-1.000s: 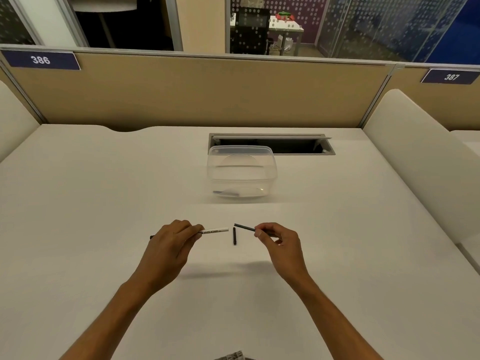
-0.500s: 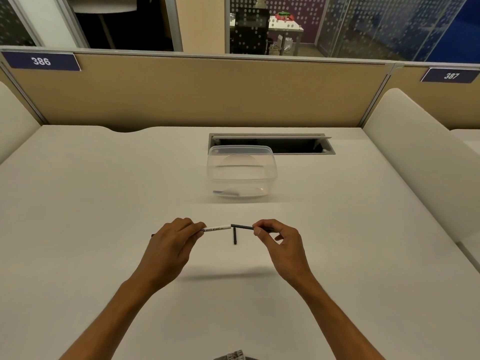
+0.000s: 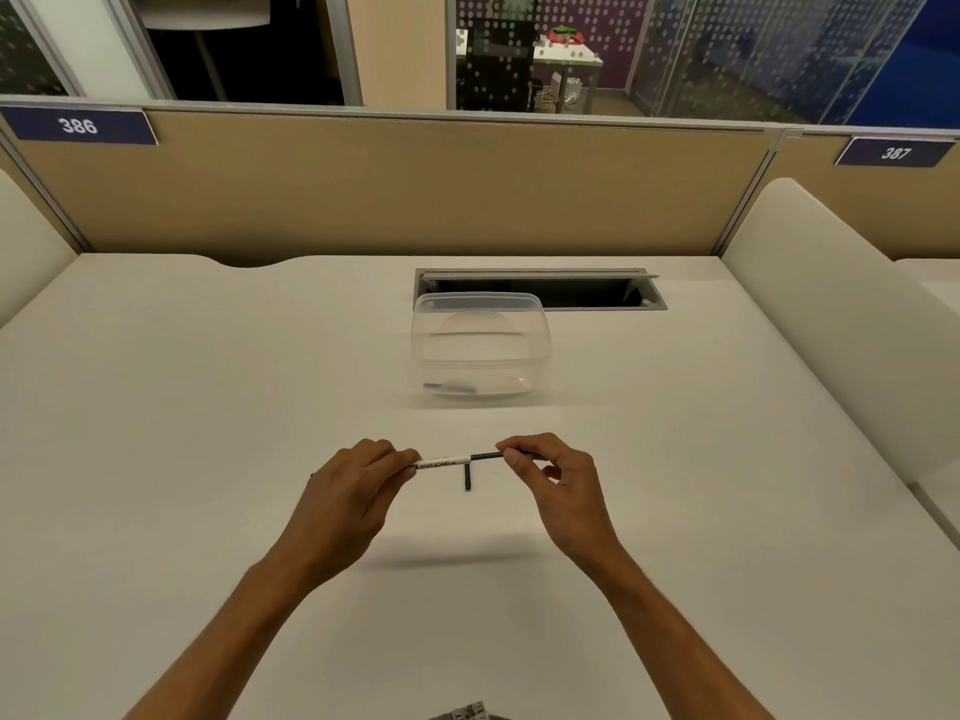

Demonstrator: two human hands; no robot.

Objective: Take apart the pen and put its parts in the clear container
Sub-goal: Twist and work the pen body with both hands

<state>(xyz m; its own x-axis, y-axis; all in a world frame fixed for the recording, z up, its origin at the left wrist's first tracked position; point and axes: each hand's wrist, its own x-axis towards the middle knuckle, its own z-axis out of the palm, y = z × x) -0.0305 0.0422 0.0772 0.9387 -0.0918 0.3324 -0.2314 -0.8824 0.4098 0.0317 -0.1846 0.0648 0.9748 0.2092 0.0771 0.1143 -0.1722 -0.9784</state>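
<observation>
My left hand (image 3: 348,491) pinches the white barrel of a whiteboard pen (image 3: 441,462), held level above the desk. My right hand (image 3: 556,485) pinches a thin black rod-like part (image 3: 487,455) whose left end meets the barrel's open end. A short black piece (image 3: 468,476) lies on the desk just beneath them, pointing toward me. The clear container (image 3: 480,350) stands open further back at the middle, with a small bluish part (image 3: 449,388) at its bottom.
A recessed cable slot (image 3: 540,288) with an open flap sits just behind the container. Tan partition panels close off the back, and padded white dividers (image 3: 831,314) flank the white desk (image 3: 208,407) on both sides.
The black part in my right hand has moved left, closing the gap until it meets the white barrel. My left hand has barely moved.
</observation>
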